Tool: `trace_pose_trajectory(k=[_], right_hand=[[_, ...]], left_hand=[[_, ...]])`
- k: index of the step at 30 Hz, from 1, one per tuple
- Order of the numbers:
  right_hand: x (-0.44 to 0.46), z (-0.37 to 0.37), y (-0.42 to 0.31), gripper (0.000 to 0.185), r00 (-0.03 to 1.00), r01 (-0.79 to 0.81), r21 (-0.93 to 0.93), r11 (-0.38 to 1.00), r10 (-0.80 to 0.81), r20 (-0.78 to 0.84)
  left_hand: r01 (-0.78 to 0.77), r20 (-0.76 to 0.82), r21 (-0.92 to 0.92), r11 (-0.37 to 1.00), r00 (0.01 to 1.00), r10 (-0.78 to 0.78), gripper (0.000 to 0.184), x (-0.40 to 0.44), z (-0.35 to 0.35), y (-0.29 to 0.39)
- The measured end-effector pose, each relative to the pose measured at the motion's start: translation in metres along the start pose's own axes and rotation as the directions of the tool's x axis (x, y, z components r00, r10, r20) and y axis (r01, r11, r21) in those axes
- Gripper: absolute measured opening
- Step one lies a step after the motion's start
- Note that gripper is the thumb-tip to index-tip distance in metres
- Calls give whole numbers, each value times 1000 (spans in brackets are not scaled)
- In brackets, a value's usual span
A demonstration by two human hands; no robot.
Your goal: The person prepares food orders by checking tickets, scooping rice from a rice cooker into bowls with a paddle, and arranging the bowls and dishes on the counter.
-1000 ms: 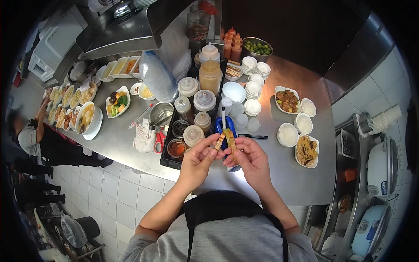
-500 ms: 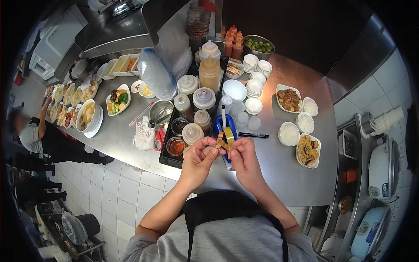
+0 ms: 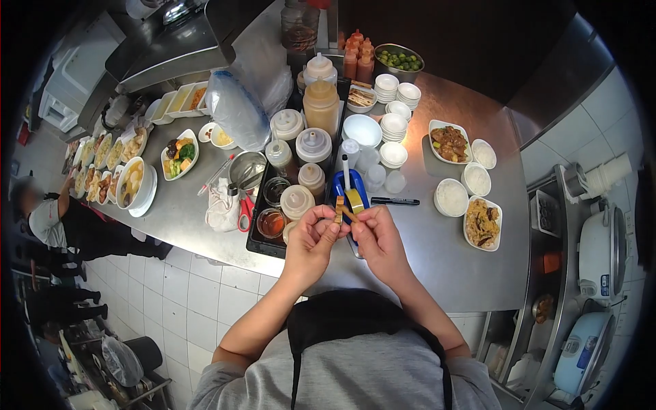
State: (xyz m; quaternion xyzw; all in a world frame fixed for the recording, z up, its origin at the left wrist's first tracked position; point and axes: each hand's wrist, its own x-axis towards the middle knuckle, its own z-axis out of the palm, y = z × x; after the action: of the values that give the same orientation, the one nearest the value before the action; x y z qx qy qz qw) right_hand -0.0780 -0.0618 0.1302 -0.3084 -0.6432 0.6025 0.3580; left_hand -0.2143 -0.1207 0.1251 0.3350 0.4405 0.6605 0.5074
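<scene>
My left hand (image 3: 309, 242) pinches a small brown-yellow strip (image 3: 339, 208) upright between thumb and fingers. Beside it, my right hand (image 3: 380, 239) has its thumb and fingertips closed on a second thin brown strip (image 3: 349, 214), which slants toward the first. Their exact kind I cannot make out. Just beyond the fingers is a blue tape dispenser (image 3: 338, 186) with a roll of yellowish tape (image 3: 354, 201). A marker (image 3: 346, 171) stands at the dispenser, and a black marker (image 3: 395, 201) lies to its right.
Left of my hands, a black tray (image 3: 256, 236) holds sauce bottles (image 3: 313, 145); red scissors (image 3: 245, 213) lie nearby. Stacked white dishes (image 3: 393, 127), rice bowls (image 3: 451, 197) and filled dishes (image 3: 482, 224) stand right. A co-worker (image 3: 75, 225) is at far left beside plated food.
The strip in my right hand has turned and now points up and left toward the other strip. Both hands stay close together; the whole view has shifted slightly.
</scene>
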Motion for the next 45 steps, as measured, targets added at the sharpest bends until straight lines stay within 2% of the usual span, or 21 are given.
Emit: trace_pose_trajectory(k=[2, 6, 8, 11, 15, 17, 18, 20, 24, 25, 26, 27, 28, 29, 31, 35, 40, 45], right_hand=[[0, 0, 6, 11, 1000, -23, 88, 996, 23, 0], [-1, 1, 9, 9, 999, -33, 45, 998, 34, -23], [0, 6, 5, 10, 994, -1, 148, 989, 17, -110], [-3, 9, 4, 9, 990, -41, 153, 987, 61, -127], [-3, 9, 3, 8, 982, -9, 142, 990, 36, -185], [-2, 7, 0, 7, 977, 35, 22, 999, -29, -209], [-2, 6, 1, 7, 977, 35, 19, 999, -30, -210], [-3, 5, 5, 7, 962, 135, -135, 982, -162, -221], [-5, 0, 1, 8, 979, 100, -97, 990, -116, -170], [-7, 0, -8, 8, 989, -14, 69, 998, 24, -148], [-9, -1, -13, 8, 982, -132, 229, 965, 159, -105], [-10, -2, -15, 8, 981, -134, 230, 964, 161, -106], [-11, -3, -16, 8, 983, -136, 320, 938, 168, -74], [-11, -4, -17, 8, 985, -139, 407, 903, 170, -42], [-14, -5, -13, 8, 986, -143, 435, 889, 167, -19], [-16, -4, -18, 9, 985, -159, 463, 872, 174, 11], [-22, -11, -17, 9, 981, -175, 546, 820, 195, 22], [-31, -33, -19, 10, 970, -215, 582, 784, 243, 31]], left_hand=[[-14, 4, 38, 999, 1000, 14, 17, 0, 2, 2], [-64, 17, 139, 988, 998, 62, 16, 1, 5, 0], [-78, 16, 153, 985, 997, 77, 16, 0, 7, -1], [-96, 10, 160, 982, 995, 96, 17, 0, 12, -1], [-97, -14, 170, 981, 995, 101, 16, 0, 16, -1], [-103, -22, 183, 978, 994, 109, 15, 0, 19, 0], [-109, -31, 196, 975, 993, 117, 15, 0, 21, 0], [-111, -27, 200, 973, 993, 119, 15, 0, 21, -1], [-151, -6, 217, 964, 988, 156, 16, 0, 16, -6], [-148, -8, 218, 965, 988, 153, 16, 0, 16, -3], [-55, 26, 91, 994, 998, 53, 17, 0, 15, 2], [44, 73, -34, 998, 996, -42, 17, 1, 12, 5], [46, 73, -34, 998, 996, -44, 17, 1, 7, 7], [153, 121, -96, 984, 983, -141, 17, 2, 1, 10], [315, 173, -225, 922, 944, -280, 15, 2, -1, 19], [356, 224, -302, 884, 928, -297, 17, 6, -7, 15], [169, 180, -292, 941, 976, -119, 19, 8, 12, 8], [127, 145, -272, 954, 985, -90, 27, 11, 40, -2]])
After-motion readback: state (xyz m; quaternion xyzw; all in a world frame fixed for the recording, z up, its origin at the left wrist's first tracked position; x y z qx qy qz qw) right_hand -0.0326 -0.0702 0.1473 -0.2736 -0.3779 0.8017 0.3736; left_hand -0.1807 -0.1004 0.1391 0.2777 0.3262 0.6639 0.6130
